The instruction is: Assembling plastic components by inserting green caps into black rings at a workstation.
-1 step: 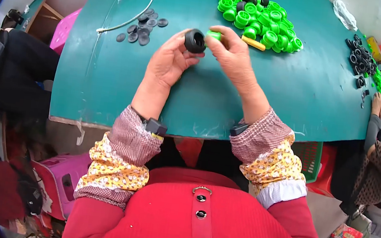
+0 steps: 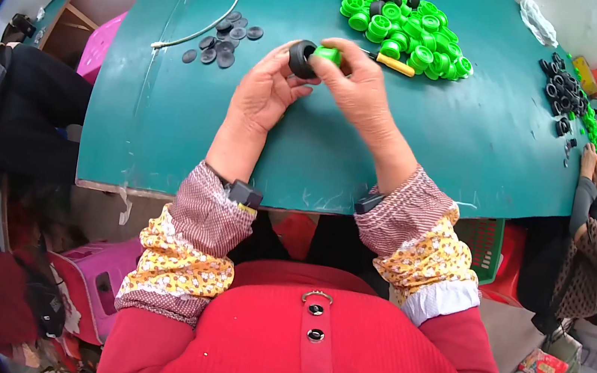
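pinched between my left hand (image 2: 264, 95) thumb and fingers is a black tyre ring (image 2: 301, 58), held just above the green table (image 2: 470, 141). my right hand (image 2: 360, 89) is closed round a bright green wheel hub (image 2: 327, 54), its fingertips curled over it, and the hub sits right against the open side of the tyre ring, the two parts touching. both hands are up off the table top, near its middle.

beyond my right hand lies a heap of green hubs (image 2: 403, 19) with a few black tyres mixed in at its far edge, and a yellow-handled screwdriver (image 2: 394, 64) rests just beside the heap, close to my knuckles. to my left there's a small cluster of dark round discs (image 2: 221, 42) next to a white cable (image 2: 207, 23). at the far right edge of the table another person's hand (image 2: 590, 161) rests near a scatter of black rings (image 2: 562, 85).
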Action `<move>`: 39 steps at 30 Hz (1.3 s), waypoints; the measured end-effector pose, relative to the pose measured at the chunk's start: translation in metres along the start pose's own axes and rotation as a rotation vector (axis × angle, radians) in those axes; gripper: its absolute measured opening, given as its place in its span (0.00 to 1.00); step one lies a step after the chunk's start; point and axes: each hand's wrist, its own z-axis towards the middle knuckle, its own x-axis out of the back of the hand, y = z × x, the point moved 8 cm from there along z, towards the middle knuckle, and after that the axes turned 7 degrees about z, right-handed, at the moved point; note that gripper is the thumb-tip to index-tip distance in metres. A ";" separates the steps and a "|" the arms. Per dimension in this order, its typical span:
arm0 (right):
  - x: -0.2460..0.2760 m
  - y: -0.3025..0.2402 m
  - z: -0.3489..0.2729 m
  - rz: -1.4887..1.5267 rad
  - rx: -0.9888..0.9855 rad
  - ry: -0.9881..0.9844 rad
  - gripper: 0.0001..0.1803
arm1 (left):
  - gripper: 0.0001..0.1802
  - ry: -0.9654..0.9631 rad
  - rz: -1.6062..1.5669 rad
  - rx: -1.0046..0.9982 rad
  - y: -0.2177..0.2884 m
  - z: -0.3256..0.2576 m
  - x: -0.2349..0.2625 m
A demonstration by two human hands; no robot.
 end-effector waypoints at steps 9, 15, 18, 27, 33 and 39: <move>-0.008 -0.029 -0.014 -0.278 0.179 0.080 0.20 | 0.19 -0.092 0.018 -0.026 -0.007 -0.002 -0.003; -0.014 -0.039 -0.011 -0.429 0.330 0.084 0.19 | 0.20 -0.101 0.056 -0.055 0.000 -0.004 -0.008; -0.022 -0.044 -0.012 -0.560 0.369 0.024 0.20 | 0.19 -0.101 0.021 0.032 -0.003 -0.009 -0.015; 0.025 -0.056 0.008 -0.010 0.150 0.184 0.19 | 0.26 -0.026 0.429 -0.122 0.013 -0.017 -0.035; -0.007 -0.024 0.035 -0.060 0.049 0.095 0.30 | 0.31 -0.128 0.528 -0.176 0.007 -0.022 -0.050; -0.017 -0.019 0.057 -0.189 -0.030 0.012 0.32 | 0.39 -0.186 0.177 -0.113 0.003 -0.019 -0.047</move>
